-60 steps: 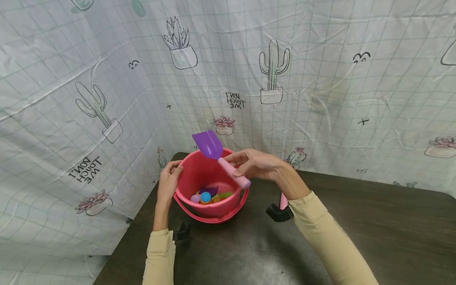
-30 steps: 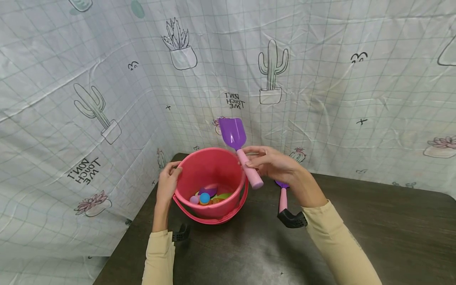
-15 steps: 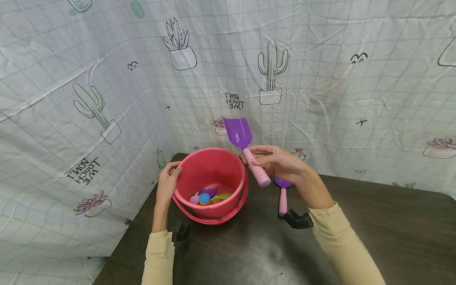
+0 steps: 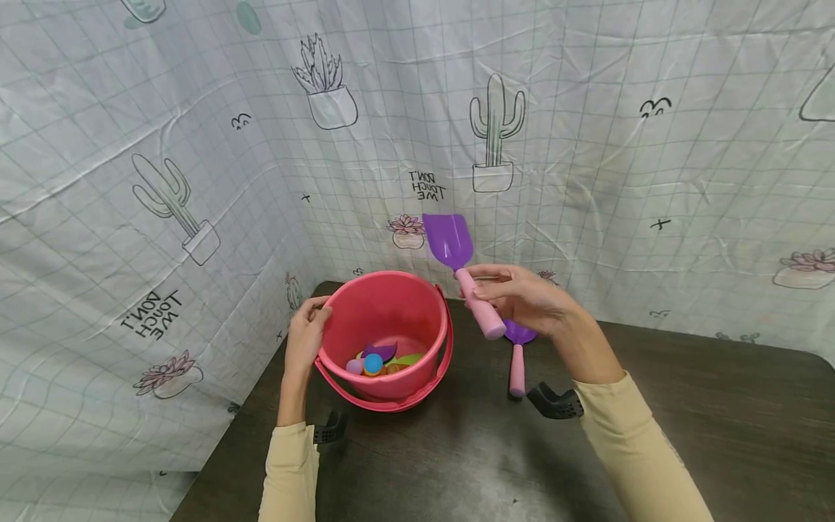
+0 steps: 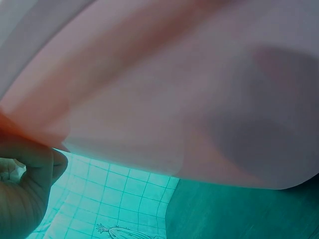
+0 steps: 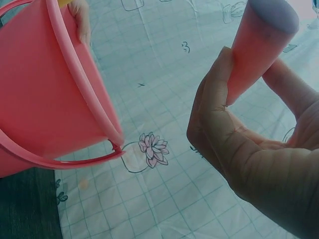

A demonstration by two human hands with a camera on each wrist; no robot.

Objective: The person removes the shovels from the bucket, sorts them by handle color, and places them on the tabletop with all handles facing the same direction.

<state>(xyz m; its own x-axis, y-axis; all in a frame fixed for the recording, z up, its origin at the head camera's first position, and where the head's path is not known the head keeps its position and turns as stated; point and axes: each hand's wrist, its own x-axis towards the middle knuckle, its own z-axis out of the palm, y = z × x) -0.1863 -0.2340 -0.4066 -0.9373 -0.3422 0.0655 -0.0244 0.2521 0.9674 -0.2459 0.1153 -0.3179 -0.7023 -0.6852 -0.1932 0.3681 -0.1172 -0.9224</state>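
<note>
The person holds a toy shovel (image 4: 462, 277) up in the air to the right of the bucket (image 4: 391, 312), apart from it, its purple blade pointing up toward the cloth and its pink handle slanting down toward the person. From where I stand, the right hand (image 4: 527, 293) has a narrow grip on that handle, thumb on one side and fingers on the other, with the butt end sticking out free below. The left hand (image 4: 306, 333) pinches the left side of the bucket's rim. The bucket is a reddish pink, and its carrying hoop (image 4: 399, 407) hangs down across the front. Down inside lie a pink ball (image 4: 354, 367) and a blue ball (image 4: 373, 364) side by side, with a purple piece (image 4: 385, 352) behind them and a green piece (image 4: 411, 359) to the right; some orange shows there too, too small for me to make out. A second shovel (image 4: 517, 368) lies on the dark table (image 4: 417, 471), its purple blade partly hidden behind the right hand. Each cream sleeve has a black bracket (image 4: 553, 401) near the cuff, and a pale checked cloth (image 4: 587, 181) printed with potted cacti hangs all round the back and left
</note>
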